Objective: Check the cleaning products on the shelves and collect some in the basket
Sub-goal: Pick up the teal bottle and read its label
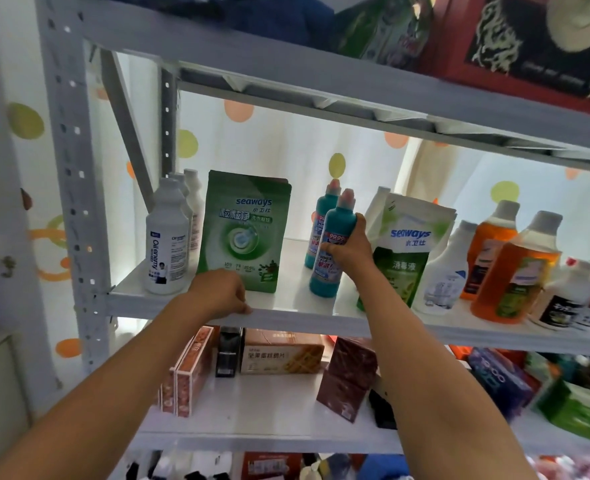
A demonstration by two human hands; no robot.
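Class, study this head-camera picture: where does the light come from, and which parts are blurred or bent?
Head view: backlit through the dotted curtain behind the shelf; wide-angle lens bends the shelf beams; top-right red box and bottom edge are blurred; the teal bottle in the right hand is fairly sharp.

The right hand (347,249) is gripping a teal bottle (335,244) mid-shelf, while the left hand (222,294) is resting on the shelf's (304,315) front edge before a green pouch (243,232).

Open shelf gap (297,258) between green pouch (245,230) and teal bottles (335,244), seemingly clear rearward.
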